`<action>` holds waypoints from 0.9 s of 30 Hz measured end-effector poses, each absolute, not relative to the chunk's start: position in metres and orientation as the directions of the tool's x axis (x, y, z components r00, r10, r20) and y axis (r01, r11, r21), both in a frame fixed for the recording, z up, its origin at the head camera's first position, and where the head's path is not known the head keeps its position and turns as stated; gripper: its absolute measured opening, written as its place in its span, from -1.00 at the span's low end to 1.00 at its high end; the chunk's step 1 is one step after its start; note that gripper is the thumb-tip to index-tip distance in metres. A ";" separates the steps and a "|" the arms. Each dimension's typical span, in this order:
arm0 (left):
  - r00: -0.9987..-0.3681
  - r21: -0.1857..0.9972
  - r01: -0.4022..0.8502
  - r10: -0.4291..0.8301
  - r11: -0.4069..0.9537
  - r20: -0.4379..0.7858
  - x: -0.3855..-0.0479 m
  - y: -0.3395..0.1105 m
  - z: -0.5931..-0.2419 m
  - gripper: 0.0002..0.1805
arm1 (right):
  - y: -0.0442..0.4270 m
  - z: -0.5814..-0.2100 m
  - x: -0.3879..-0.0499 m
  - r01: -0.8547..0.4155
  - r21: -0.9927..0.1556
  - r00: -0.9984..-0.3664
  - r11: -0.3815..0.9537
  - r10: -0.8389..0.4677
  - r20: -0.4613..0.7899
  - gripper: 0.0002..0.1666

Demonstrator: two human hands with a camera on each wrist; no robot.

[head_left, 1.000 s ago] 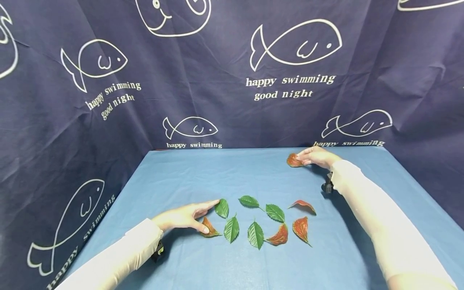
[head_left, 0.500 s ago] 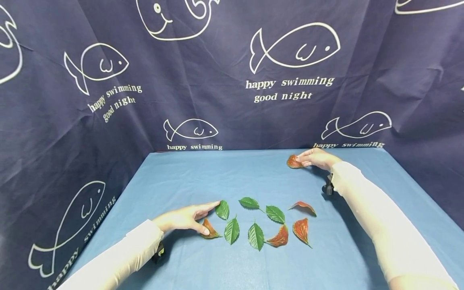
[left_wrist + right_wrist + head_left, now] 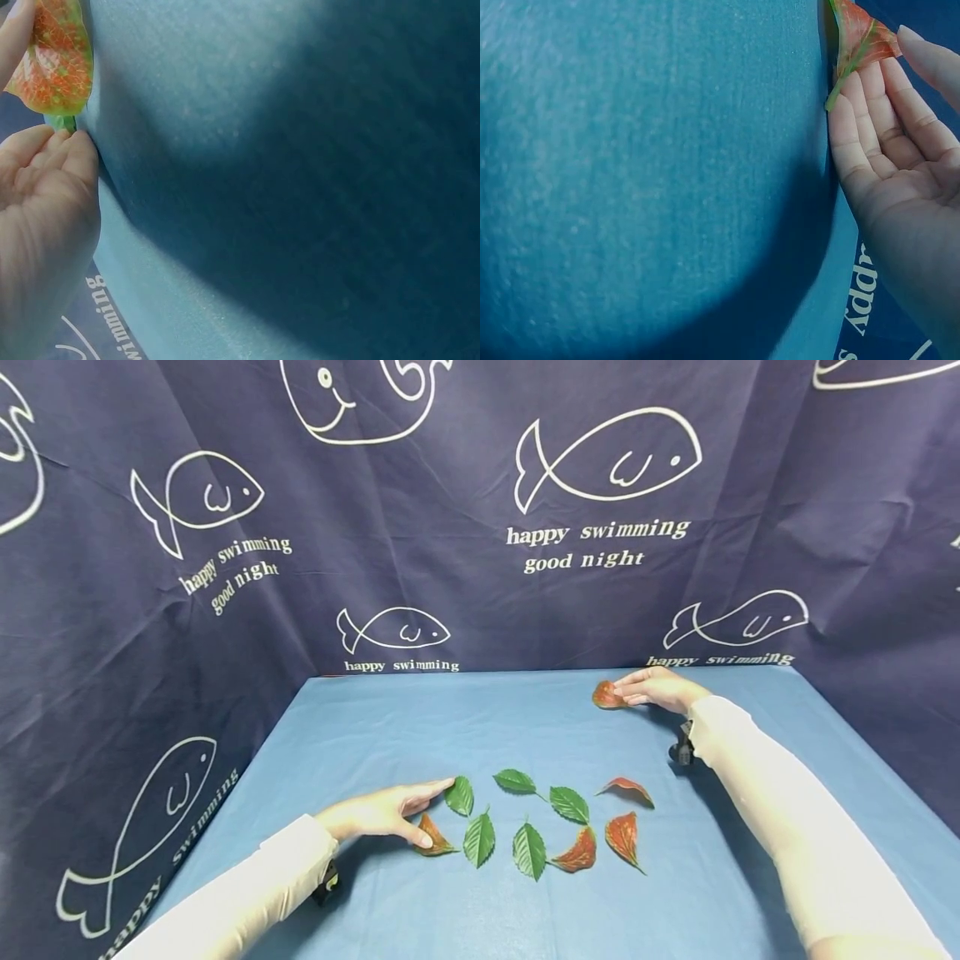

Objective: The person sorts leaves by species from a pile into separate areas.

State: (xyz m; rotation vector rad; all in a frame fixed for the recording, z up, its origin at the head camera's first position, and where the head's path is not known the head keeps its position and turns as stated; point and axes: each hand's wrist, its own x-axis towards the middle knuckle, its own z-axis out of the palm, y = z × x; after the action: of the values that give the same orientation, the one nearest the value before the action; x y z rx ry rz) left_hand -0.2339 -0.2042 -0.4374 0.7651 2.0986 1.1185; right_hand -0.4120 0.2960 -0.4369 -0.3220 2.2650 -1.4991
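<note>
At the near left, my left hand (image 3: 375,812) has its fingers stretched to the edge of a green leaf (image 3: 460,796), while its thumb rests on an orange-brown leaf (image 3: 435,837). The left wrist view shows that mottled orange leaf (image 3: 64,64) by the thumb and the hand (image 3: 45,195) below. Far back on the right, my right hand (image 3: 660,687) pinches the edge of a red leaf (image 3: 606,695) between thumb and nearly straight fingers. In the right wrist view, this leaf (image 3: 862,37) spans the fingertips and thumb of the hand (image 3: 900,150).
Green leaves (image 3: 479,837) lie in the middle of the blue tabletop (image 3: 420,718), with red leaves (image 3: 622,837) to their right. A dark blue curtain (image 3: 480,543) with white fish drawings hangs behind and at both sides.
</note>
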 end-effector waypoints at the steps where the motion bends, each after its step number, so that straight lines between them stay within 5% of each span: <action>1: -0.629 0.861 0.194 0.733 0.470 -0.259 -0.234 -0.204 -0.437 0.03 | 0.296 -0.437 -0.412 0.029 -0.918 -0.892 0.396 -0.404 -0.203 -0.36; 27: -0.615 0.868 0.199 0.747 0.455 -0.250 -0.235 -0.206 -0.438 0.02 | 0.306 -0.425 -0.405 -0.003 -0.976 -0.920 0.216 -0.383 -0.082 -0.43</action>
State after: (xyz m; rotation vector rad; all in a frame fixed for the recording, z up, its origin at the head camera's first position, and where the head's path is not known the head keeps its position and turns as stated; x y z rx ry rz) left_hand -0.2355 -0.2062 -0.4381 0.7869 2.0768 1.1244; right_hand -0.4054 0.3063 -0.4255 -0.3616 2.1896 -1.7566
